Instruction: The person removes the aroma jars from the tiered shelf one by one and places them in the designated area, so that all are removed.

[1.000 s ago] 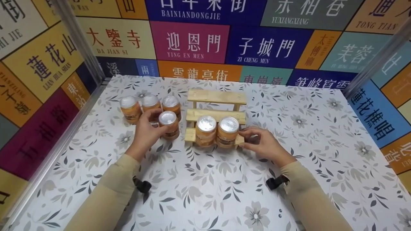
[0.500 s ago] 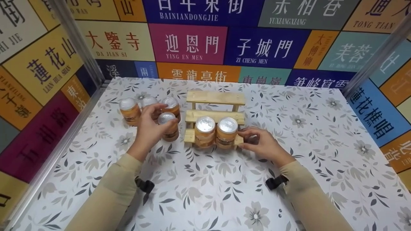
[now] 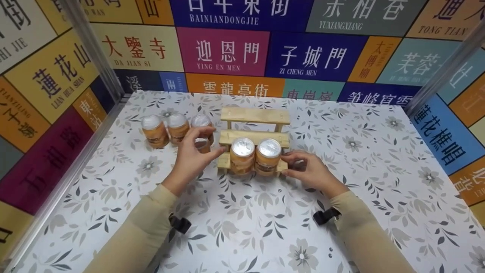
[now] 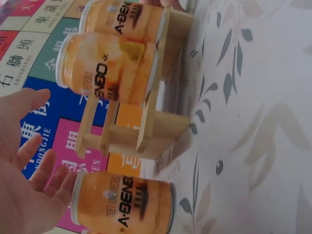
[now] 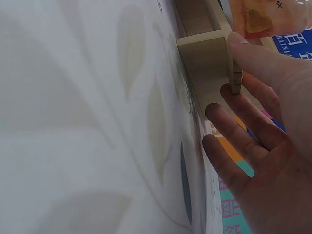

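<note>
A small three-step wooden stand [image 3: 255, 114] has two orange cans with silver tops on its lowest step, a left can [image 3: 241, 161] and a right can [image 3: 267, 163]. My right hand [image 3: 316, 170] pinches the right end of that step, thumb above and fingers below in the right wrist view. My left hand [image 3: 195, 157] is held with thumb and fingers spread, nothing between them, its thumb tip close to the left can. Behind it stands a loose orange can [image 4: 122, 202], partly hidden in the head view.
Farther left on the flowered tabletop [image 3: 242, 227] stand three more orange cans: a left one [image 3: 155, 134], a middle one [image 3: 178, 129] and a right one [image 3: 201, 120] partly covered by my fingers. Printed panels [image 3: 223, 49] wall in the table's back and sides.
My left hand has come off the loose can and moved right, toward the cans on the stand. That loose can stays on the table. My right hand keeps its place on the step's end.
</note>
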Available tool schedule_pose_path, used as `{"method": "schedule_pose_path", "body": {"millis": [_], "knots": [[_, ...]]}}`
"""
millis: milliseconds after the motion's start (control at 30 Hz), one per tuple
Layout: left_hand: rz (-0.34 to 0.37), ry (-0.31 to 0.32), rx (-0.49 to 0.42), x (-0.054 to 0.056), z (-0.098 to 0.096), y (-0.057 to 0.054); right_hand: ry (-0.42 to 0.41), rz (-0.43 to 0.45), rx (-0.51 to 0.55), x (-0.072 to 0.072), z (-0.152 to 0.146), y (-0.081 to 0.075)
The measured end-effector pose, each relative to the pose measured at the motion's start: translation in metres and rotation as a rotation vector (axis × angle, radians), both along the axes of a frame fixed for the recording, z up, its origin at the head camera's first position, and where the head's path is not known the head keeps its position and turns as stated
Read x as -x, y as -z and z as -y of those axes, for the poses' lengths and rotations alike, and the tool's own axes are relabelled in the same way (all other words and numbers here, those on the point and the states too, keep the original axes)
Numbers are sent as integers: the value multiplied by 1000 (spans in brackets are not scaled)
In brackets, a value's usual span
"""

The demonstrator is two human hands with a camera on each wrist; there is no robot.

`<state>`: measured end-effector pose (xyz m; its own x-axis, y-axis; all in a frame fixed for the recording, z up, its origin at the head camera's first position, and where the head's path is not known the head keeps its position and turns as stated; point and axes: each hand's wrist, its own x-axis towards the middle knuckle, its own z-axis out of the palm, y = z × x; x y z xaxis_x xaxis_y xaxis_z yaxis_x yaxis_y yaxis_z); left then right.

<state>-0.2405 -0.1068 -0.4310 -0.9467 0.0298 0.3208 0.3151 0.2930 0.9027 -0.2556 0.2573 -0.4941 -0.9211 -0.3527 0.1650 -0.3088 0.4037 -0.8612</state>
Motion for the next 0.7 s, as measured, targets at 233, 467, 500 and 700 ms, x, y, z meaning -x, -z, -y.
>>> {"method": "schedule_pose_path", "body": {"millis": [233,467,500,700], "knots": [[1,91,11,-4,-16,-2,3,16,0,2,-3,1],[98,176,39,-9,-30,3,1,46,1,2,-2,0],[112,177,48,-9,-31,5,1,50,6,1,-2,0],[139,152,66,-8,-38,12,-2,46,23,-1,0,0]]}}
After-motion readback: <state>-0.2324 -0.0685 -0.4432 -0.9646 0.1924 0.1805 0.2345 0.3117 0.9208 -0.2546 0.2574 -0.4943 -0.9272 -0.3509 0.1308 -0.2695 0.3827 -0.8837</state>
